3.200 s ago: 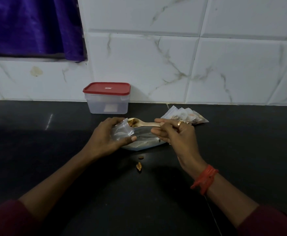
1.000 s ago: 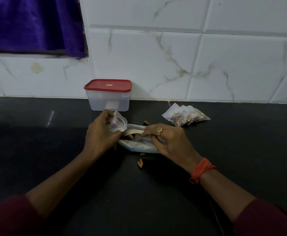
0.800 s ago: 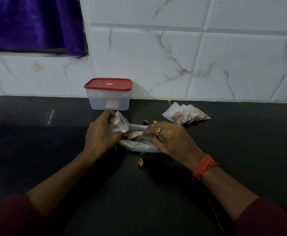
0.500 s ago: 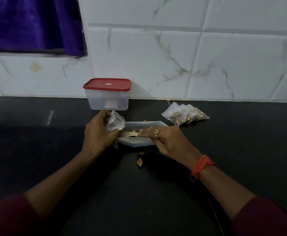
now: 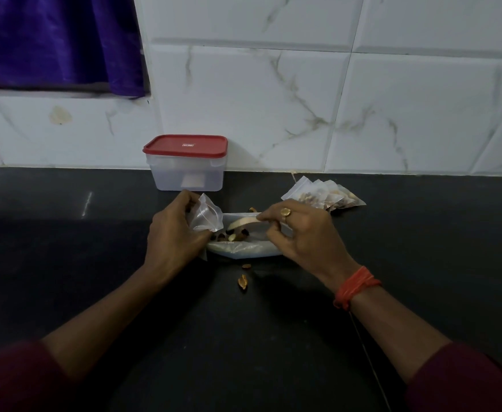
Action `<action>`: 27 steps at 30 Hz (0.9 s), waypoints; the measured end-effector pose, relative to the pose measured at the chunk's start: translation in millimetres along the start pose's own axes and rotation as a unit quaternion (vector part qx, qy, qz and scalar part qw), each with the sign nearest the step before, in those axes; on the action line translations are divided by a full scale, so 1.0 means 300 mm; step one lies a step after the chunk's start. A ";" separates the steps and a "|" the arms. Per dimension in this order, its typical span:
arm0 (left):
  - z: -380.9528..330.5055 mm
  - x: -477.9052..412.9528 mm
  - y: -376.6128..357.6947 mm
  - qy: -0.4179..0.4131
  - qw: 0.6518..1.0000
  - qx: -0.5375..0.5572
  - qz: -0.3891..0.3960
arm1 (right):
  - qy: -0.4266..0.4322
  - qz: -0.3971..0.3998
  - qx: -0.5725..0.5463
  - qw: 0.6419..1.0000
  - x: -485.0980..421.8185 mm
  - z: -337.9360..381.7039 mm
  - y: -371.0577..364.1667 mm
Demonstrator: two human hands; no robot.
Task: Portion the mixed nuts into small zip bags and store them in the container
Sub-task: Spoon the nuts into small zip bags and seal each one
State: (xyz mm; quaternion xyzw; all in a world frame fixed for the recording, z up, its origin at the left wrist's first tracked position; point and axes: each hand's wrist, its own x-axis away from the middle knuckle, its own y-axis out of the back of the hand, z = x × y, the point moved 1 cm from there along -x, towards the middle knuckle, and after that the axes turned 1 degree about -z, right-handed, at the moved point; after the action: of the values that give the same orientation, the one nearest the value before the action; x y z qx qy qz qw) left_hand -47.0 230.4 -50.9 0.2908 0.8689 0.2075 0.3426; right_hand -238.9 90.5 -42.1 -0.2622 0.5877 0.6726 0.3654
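My left hand (image 5: 173, 236) holds a small clear zip bag (image 5: 206, 217) upright at the middle of the black counter. My right hand (image 5: 300, 236) grips the handle of a pale spoon (image 5: 242, 223), whose bowl dips into the large clear bag of mixed nuts (image 5: 243, 248) lying between both hands. Dark and tan nuts (image 5: 231, 234) show at the big bag's mouth. Several filled small zip bags (image 5: 322, 194) lie fanned out behind my right hand. The clear container with a red lid (image 5: 185, 163) stands closed against the wall.
A few loose nuts (image 5: 242, 281) lie on the black counter (image 5: 65, 248) in front of the big bag, and one (image 5: 252, 209) lies behind it. White marble tiles (image 5: 303, 99) back the counter. A purple curtain (image 5: 56, 43) hangs at upper left.
The spoon, earlier lifted with nuts at the small bag's mouth, has come down into the big bag. My left hand keeps holding the small bag in about the same place.
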 end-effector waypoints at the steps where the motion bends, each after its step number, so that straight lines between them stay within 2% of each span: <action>1: 0.000 0.000 -0.001 -0.002 1.000 -0.003 0.001 | -0.012 -0.004 -0.002 1.000 0.003 0.000 0.006; 7: -0.004 0.002 -0.006 0.001 1.000 -0.002 0.017 | -0.016 0.066 0.048 0.997 0.011 0.002 0.005; 11: -0.006 -0.001 -0.008 0.003 1.000 0.008 0.017 | -0.062 0.046 0.003 0.997 0.007 0.013 0.011; 14: -0.005 -0.001 -0.009 0.003 1.000 0.014 0.017 | -0.068 0.010 0.023 0.997 0.007 0.013 0.025; 18: -0.004 -0.001 -0.013 -0.002 1.000 0.012 0.025 | -0.071 0.068 0.060 0.993 0.017 0.022 0.022; 20: -0.002 -0.003 -0.012 0.001 1.000 0.010 0.027 | -0.100 0.085 0.020 0.991 0.018 0.025 0.015; 24: -0.005 -0.002 -0.011 0.004 1.000 0.014 0.027 | -0.131 0.029 -0.033 0.990 0.018 0.020 0.018; 27: -0.007 -0.002 -0.011 0.003 0.999 0.016 0.028 | -0.125 0.084 -0.022 0.988 0.024 0.022 0.000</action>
State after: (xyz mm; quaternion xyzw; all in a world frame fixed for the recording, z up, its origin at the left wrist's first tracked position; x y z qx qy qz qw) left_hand -49.4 227.1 -51.0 0.3203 0.8644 0.2041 0.3295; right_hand -242.7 98.5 -46.7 -0.1334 0.5424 0.7414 0.3720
